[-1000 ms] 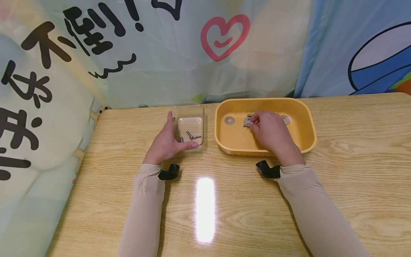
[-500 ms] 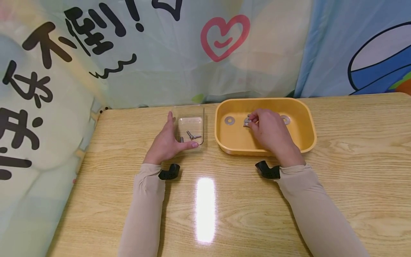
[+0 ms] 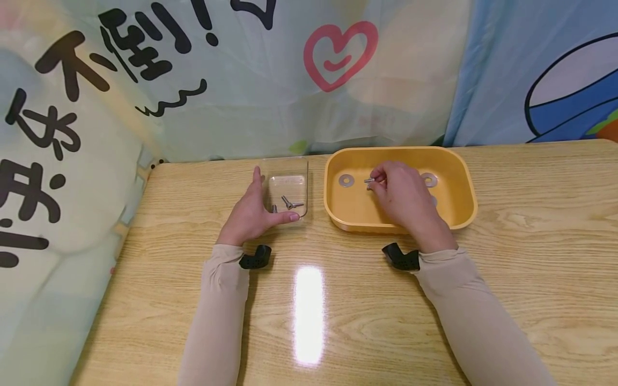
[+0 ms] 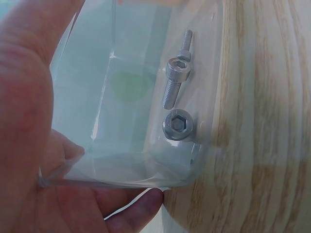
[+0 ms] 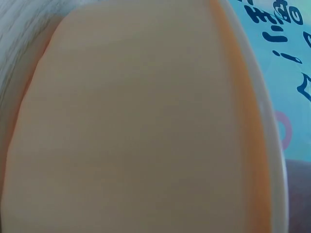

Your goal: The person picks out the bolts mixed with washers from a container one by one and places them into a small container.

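My left hand [image 3: 251,212] holds a clear plastic box [image 3: 307,179] at its near left corner, thumb along the front wall and fingers along the left side. Inside lie socket head screws [image 4: 172,87], one with its hex socket facing the camera in the left wrist view. Over a yellow tray [image 3: 338,217], my right hand [image 3: 405,193] pinches a small metal screw [image 3: 369,180] between thumb and fingertips; another small piece of metal shows just below it. Flat washers lie in the tray, one washer [image 3: 346,180] left of the hand, others partly behind it.
Box and tray stand side by side on a wooden table [image 3: 270,316], near its back edge. A printed cloth [image 3: 232,123] hangs close behind them. The right wrist view shows mostly the blurred tray floor [image 5: 136,121] and its rim.
My right fingertips have shifted slightly back and left with the screw. The washer beneath them is no longer visible, and another shows beside the right hand. My left hand has stayed put.
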Demonstrator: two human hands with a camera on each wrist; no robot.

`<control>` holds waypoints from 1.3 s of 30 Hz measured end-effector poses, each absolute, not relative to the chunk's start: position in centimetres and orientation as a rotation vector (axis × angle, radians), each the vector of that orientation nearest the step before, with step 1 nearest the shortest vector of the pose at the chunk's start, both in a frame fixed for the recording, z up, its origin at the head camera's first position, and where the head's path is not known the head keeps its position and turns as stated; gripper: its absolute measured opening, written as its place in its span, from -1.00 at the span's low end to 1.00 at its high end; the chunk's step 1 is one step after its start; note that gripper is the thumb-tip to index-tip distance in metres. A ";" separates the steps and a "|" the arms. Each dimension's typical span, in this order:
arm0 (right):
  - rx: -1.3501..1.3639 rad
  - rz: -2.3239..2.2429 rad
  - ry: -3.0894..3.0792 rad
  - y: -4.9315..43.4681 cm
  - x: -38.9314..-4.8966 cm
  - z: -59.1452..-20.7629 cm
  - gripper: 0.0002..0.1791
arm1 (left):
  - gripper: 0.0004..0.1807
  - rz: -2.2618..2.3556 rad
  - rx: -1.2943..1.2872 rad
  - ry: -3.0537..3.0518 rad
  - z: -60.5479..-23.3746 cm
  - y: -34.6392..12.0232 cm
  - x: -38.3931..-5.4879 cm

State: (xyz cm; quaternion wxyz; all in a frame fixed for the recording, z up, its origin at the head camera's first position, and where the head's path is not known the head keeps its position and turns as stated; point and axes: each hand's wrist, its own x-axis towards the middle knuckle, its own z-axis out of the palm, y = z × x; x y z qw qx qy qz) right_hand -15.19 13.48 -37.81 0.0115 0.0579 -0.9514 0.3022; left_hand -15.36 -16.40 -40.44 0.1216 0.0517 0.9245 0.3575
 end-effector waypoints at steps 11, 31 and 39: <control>0.229 0.964 -2.916 13.0 -15.0 -37.8 -0.82 | 0.57 1.056 0.154 2.692 -40.5 -16.4 -15.4; 0.320 0.996 -2.871 12.0 -14.5 -37.8 -0.82 | 0.56 1.062 0.151 2.679 -40.3 -16.4 -15.2; 0.312 1.003 -2.885 11.4 -14.3 -37.7 -0.81 | 0.57 1.080 0.148 2.676 -40.3 -16.4 -15.2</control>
